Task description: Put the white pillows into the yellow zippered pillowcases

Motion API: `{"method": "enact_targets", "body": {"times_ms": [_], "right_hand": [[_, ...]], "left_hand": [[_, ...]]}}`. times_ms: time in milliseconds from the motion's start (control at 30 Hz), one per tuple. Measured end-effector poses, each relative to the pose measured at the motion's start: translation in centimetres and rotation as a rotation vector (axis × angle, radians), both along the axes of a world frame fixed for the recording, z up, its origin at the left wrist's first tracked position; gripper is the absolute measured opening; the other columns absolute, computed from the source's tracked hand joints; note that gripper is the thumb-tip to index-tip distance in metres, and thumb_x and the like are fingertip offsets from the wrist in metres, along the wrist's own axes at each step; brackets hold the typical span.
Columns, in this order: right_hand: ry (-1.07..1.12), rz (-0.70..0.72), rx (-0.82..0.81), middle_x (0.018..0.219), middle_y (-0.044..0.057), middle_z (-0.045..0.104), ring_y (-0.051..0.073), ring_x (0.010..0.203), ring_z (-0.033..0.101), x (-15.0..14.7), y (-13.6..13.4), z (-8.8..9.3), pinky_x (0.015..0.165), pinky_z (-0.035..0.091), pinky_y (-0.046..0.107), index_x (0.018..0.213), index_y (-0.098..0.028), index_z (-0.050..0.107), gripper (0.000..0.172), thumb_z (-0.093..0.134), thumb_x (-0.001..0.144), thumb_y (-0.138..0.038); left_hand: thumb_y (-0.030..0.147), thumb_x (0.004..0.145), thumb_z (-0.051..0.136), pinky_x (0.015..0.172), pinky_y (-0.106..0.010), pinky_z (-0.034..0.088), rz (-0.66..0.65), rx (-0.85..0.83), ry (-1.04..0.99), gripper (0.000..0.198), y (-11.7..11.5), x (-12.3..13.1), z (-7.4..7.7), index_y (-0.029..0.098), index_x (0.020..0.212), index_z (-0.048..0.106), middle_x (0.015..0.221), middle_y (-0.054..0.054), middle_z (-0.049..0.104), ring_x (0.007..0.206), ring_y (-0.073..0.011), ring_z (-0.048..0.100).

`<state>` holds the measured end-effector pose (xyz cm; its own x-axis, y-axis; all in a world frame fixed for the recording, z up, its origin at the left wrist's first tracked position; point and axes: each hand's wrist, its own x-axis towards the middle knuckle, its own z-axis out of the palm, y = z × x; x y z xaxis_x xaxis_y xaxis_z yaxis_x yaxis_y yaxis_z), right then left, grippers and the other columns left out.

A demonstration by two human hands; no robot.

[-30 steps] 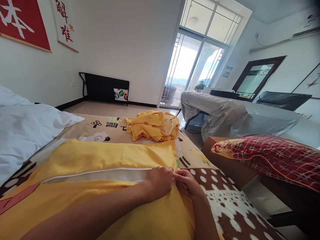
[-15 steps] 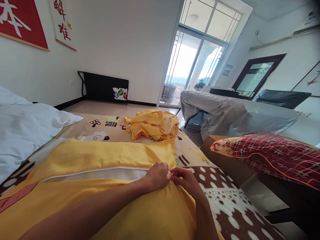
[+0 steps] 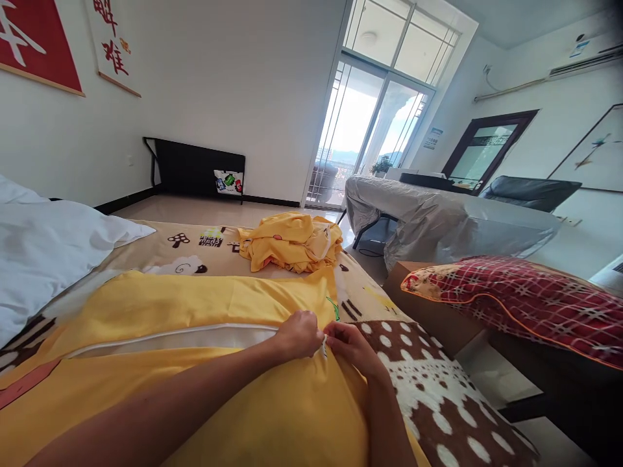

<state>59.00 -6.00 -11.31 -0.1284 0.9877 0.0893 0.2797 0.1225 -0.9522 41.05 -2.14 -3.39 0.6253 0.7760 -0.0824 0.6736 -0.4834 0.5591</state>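
Note:
A yellow pillowcase (image 3: 272,408) lies across the bed in front of me, filled out by something inside. Its long white-edged zipper (image 3: 160,335) gapes to the left of my hands, with white filling (image 3: 204,338) showing in the gap. My left hand (image 3: 299,334) is closed, gripping the zipper near its right end. Close beside it, my right hand (image 3: 354,350) pinches the fabric and zipper end between thumb and fingers. A small white bit shows between the two hands. The zipper's pull is hidden by my fingers.
Behind the pillowcase sits a crumpled heap of yellow cloth (image 3: 294,241) on the patterned blanket (image 3: 403,350). White bedding (image 3: 63,253) lies at left. A red checked cushion (image 3: 516,298) rests on a cardboard box at right. Plastic-covered furniture (image 3: 438,217) stands beyond.
My view has turned slightly to the right. Both hands stay at the zipper's right end, slightly farther apart, and a white bit now shows between them.

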Motion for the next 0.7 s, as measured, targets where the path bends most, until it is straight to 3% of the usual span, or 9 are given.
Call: {"method": "enact_targets", "body": {"times_ms": [133, 233, 400, 533, 700], "right_hand": [[-0.034, -0.024, 0.036, 0.063, -0.004, 0.046, 0.009, 0.061, 0.038, 0.4, -0.2, 0.3, 0.055, 0.030, 0.022, 0.073, -0.016, 0.058, 0.037, 0.068, 0.075, -0.051], [-0.067, -0.083, 0.077, 0.065, -0.001, 0.053, 0.011, 0.062, 0.044, 0.1, -0.6, 1.0, 0.057, 0.034, 0.023, 0.076, -0.016, 0.063, 0.034, 0.068, 0.075, -0.049], [-0.082, -0.227, 0.423, 0.089, 0.008, 0.063, 0.019, 0.085, 0.056, -2.0, -1.2, 2.3, 0.072, 0.044, 0.030, 0.085, -0.020, 0.070, 0.027, 0.061, 0.083, -0.044], [-0.221, -0.140, 0.510, 0.094, 0.008, 0.065, 0.021, 0.091, 0.058, -3.7, -1.0, 2.5, 0.080, 0.046, 0.033, 0.088, -0.022, 0.072, 0.017, 0.065, 0.082, -0.036], [-0.304, -0.069, 0.502, 0.084, 0.006, 0.066, 0.018, 0.079, 0.056, -4.2, -0.5, 1.8, 0.069, 0.044, 0.030, 0.081, -0.022, 0.072, 0.015, 0.060, 0.085, -0.031]], "left_hand": [[0.017, 0.075, 0.045, 0.053, -0.021, 0.045, -0.012, -0.027, 0.016, 0.025, 0.5, -0.8, 0.5, 0.013, 0.060, 0.064, 0.052, -0.005, 0.062, 0.054, -0.0141, 0.061], [0.017, 0.075, 0.042, 0.052, -0.021, 0.045, -0.022, -0.001, 0.022, 0.025, 0.4, -1.7, 0.6, 0.013, 0.066, 0.065, 0.054, -0.004, 0.064, 0.052, -0.0134, 0.060], [0.024, 0.081, 0.042, 0.072, -0.032, 0.050, -0.014, 0.159, 0.026, 0.027, -0.6, -2.3, 0.4, 0.013, 0.087, 0.067, 0.085, -0.013, 0.071, 0.084, -0.0244, 0.066], [0.025, 0.083, 0.042, 0.074, -0.037, 0.050, -0.034, 0.222, 0.056, 0.029, -1.2, -2.2, 0.4, 0.013, 0.095, 0.065, 0.094, -0.017, 0.070, 0.090, -0.0301, 0.066], [0.023, 0.083, 0.042, 0.074, -0.037, 0.051, -0.059, 0.251, 0.093, 0.026, -1.2, -2.3, 0.2, 0.014, 0.095, 0.063, 0.092, -0.016, 0.070, 0.089, -0.0302, 0.067]]}}
